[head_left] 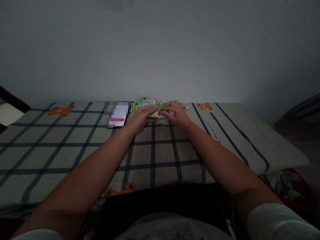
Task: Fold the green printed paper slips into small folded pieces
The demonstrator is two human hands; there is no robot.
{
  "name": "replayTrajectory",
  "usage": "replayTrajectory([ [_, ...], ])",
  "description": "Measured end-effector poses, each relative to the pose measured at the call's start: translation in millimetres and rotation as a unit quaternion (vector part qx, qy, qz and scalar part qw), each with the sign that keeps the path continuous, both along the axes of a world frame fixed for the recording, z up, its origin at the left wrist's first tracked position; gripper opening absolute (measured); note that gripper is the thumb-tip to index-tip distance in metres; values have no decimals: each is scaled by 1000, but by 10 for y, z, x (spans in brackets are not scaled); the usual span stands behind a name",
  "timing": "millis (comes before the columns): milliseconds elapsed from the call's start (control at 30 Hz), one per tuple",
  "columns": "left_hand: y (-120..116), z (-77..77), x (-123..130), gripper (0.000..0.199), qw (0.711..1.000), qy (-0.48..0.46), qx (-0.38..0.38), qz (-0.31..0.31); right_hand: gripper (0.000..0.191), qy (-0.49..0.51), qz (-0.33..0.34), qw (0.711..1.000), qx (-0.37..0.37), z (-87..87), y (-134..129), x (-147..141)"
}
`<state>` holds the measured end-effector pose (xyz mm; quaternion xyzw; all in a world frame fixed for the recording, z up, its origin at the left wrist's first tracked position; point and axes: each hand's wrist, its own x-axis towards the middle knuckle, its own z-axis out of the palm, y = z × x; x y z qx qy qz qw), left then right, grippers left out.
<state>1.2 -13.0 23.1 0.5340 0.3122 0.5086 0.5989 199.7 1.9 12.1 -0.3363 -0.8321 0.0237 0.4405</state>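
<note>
Both hands meet over a small green and white printed packet [159,113] at the far side of the table. My left hand [143,116] is closed on the packet's left part, thumb on top. On its right end, my right hand [176,113] pinches the edge between thumb and fingers. More green and white packets [146,101] lie behind and beside my left hand, partly hidden by it. Some crumpled whitish scraps [185,106] sit just right of my right hand.
A phone with a lit screen [119,113] lies left of the packets. The table is covered by a checked cloth [162,153] with bear prints and reaches a plain wall [160,50]. At the lower right stands a red container [295,186] with whitish-green contents.
</note>
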Motion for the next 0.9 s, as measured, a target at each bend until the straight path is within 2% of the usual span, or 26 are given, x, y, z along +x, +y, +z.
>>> replayTrajectory([
  [100, -17, -18, -16, 41, 997, 65, 44, -6, 23, 64, 5, 997, -48, -5, 18, 0],
  [233, 2, -26, -38, 37, 980, 153, 123, 32, 22, 103, 19, 990, -98, -10, 15, -14],
  [333, 15, -25, -59, 26, 972, 189, 130, 50, 24, 134, 6, 984, -117, -20, 14, -32],
  [467, 29, -27, -88, 22, 966, 215, 133, 56, 43, 177, 10, 965, -192, -35, 11, -47],
  [533, 36, -25, -88, 24, 964, 221, 138, 53, 38, 158, 24, 962, -223, -32, 3, -48],
  [600, 40, -19, -72, 38, 971, 195, 129, 60, 34, 146, 30, 957, -249, -19, -9, -50],
  [700, 39, 3, -30, 80, 990, 83, 75, 91, 37, 189, 30, 943, -271, 8, -29, -69],
  [733, 37, 10, -18, 87, 993, 43, 53, 99, 38, 211, 29, 939, -271, 16, -34, -79],
  [800, 31, 14, -3, 82, 996, -9, 17, 83, 42, 251, 25, 930, -268, 27, -45, -99],
  [900, 17, -18, 11, 53, 1000, 7, -10, -5, 46, 279, 22, 919, -276, 29, -61, -121],
])
